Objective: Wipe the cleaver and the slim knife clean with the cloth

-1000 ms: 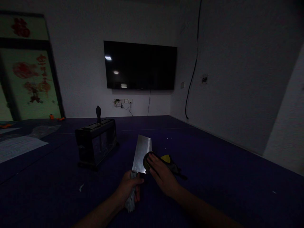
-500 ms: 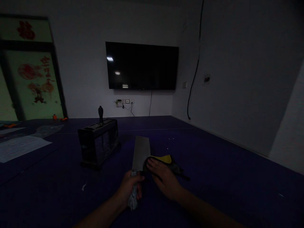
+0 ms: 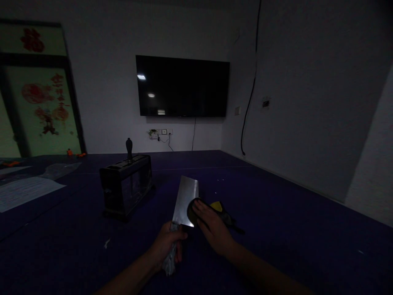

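Observation:
My left hand is closed round the wrapped, greyish handle of a cleaver. Its broad metal blade points away from me and catches the light. Against the right side of the blade, my right hand presses a dark cloth with a yellow side, its fingers laid over the folded edge. Part of the cloth trails to the right of that hand. To the left stands a black knife block with see-through sides, and one dark handle sticks up out of its top.
The purple table top runs to the walls. Papers and a clear plastic bag lie at the left, with small orange things farther back. A scrap of white lies near the block. A television hangs ahead.
The cleaver has tilted to the right, and its blade now shines brighter. My right hand and the cloth have shifted slightly up along the blade. The knife block has stayed put.

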### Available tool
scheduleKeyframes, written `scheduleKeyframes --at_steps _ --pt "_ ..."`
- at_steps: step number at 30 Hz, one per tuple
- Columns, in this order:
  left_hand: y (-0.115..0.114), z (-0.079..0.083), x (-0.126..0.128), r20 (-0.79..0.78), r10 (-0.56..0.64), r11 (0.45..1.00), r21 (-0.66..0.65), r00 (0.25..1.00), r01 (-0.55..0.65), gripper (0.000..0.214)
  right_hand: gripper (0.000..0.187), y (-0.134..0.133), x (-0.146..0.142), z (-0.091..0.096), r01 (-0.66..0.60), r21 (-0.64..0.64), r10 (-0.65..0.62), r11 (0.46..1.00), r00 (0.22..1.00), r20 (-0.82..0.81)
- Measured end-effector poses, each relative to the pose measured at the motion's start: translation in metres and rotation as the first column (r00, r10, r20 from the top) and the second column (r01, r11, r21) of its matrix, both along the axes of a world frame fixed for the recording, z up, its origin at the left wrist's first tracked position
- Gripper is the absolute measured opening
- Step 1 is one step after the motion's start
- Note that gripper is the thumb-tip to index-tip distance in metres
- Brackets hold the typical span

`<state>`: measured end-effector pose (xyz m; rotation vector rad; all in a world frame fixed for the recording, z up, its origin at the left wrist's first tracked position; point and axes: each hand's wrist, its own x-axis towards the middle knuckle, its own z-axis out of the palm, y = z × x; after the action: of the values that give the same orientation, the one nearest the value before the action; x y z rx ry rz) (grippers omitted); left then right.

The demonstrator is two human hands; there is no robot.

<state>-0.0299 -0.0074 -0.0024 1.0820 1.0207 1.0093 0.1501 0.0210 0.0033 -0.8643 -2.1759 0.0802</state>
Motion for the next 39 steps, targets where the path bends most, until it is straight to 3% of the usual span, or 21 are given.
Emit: scheduleKeyframes --at_steps 9,21,30,39 --pt "0.003 0.003 -0.002 -0.077 -0.119 0.993 -0.026 0.99 0.117 0.028 0.043 0.01 0.005 -0.002 0.125 -0.043 -0.128 0.991 0.989 -0.075" --pt "-0.002 0.0 0.001 -0.02 0.0 1.0 0.004 1.0 0.0 0.025 0.04 0.002 0.001 -0.001 0.029 -0.024 -0.03 0.999 0.999 -0.039" --pt "-0.001 -0.001 0.001 0.01 -0.009 1.0 0.013 1.0 0.009 0.028 0.038 -0.003 0.001 0.005 -0.005 0.022 0.006 1.0 0.999 -0.034" --pt "0.0 0.006 -0.001 -0.077 -0.124 0.992 0.003 0.989 0.125 0.033 0.038 0.008 0.005 -0.001 0.126 0.022 -0.123 0.992 0.986 -0.111"
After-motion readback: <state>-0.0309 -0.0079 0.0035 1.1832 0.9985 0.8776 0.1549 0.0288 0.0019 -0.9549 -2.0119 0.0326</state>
